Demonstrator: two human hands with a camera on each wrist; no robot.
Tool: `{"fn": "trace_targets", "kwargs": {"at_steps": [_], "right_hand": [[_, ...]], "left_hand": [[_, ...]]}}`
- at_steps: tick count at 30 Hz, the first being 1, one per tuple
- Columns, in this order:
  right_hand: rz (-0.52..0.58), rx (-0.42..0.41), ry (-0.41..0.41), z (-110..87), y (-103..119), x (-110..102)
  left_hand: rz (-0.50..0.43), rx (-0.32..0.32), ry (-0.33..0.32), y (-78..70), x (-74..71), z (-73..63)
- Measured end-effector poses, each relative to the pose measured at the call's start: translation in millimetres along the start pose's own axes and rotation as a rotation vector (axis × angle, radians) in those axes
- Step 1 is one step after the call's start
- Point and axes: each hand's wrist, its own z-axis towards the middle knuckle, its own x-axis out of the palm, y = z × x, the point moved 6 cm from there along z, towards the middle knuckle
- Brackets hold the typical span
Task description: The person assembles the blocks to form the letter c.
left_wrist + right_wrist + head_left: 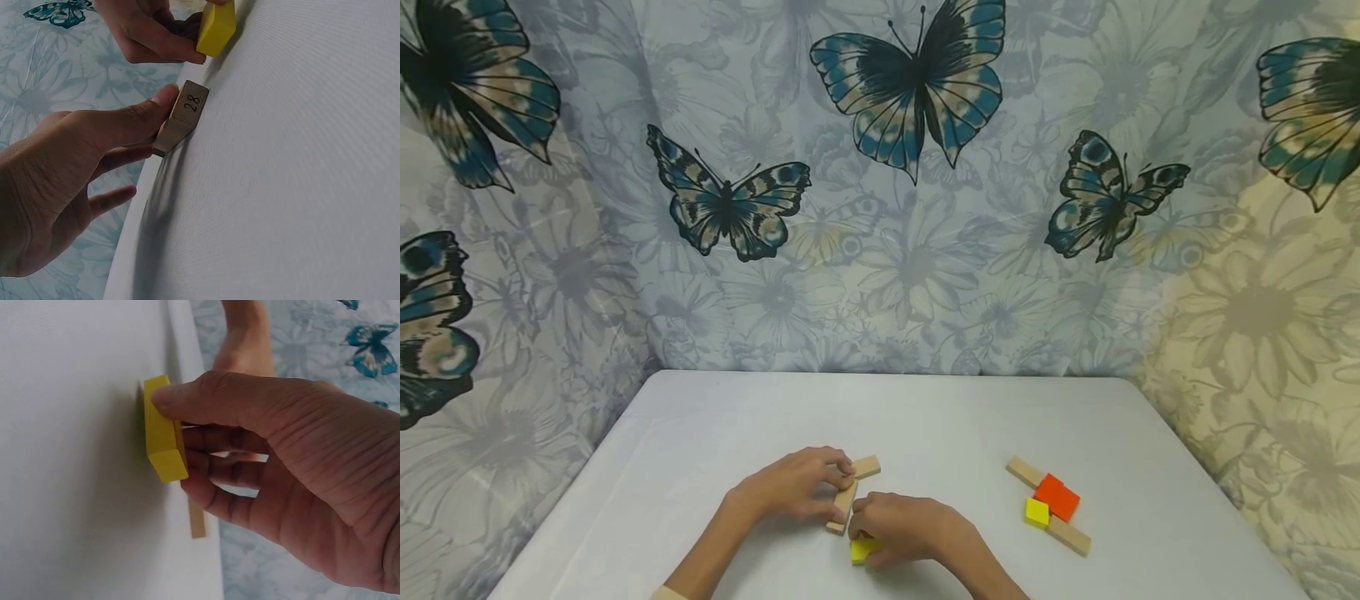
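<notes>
My left hand (793, 485) holds a plain wooden block (846, 500) lengthwise, thumb at its near end and fingers toward its far end. The number 28 marks the end of this wooden block (190, 103) in the left wrist view. Right beside it, my right hand (913, 527) pinches a yellow block (862, 551) between thumb and fingers. In the right wrist view the thumb presses on one face of the yellow block (161, 428), with the fingers behind it. Another wooden block (867, 466) lies angled just past the left fingertips.
On the right side of the white table (955, 425) sits a group of touching blocks: a wooden block (1024, 472), an orange-red piece (1057, 497), a yellow block (1037, 512) and a second wooden block (1069, 536). Butterfly-printed cloth (917, 308) hangs behind the table.
</notes>
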Motion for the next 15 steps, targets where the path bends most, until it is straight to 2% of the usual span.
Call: {"fn": "trace_targets", "kwargs": {"at_steps": [8, 11, 15], "right_hand": [[-0.057, -0.010, -0.019, 9.6, 6.3, 8.7], [-0.012, 0.030, -0.015, 8.2, 3.7, 6.8], [0.115, 0.101, 0.022, 1.6, -3.6, 3.5]], "left_hand": [[-0.011, -0.017, -0.008, 2.3, -0.3, -1.3], [-0.011, -0.017, -0.006, 2.3, -0.1, -1.4], [-0.010, -0.012, -0.004, 1.5, -0.8, -1.4]]}}
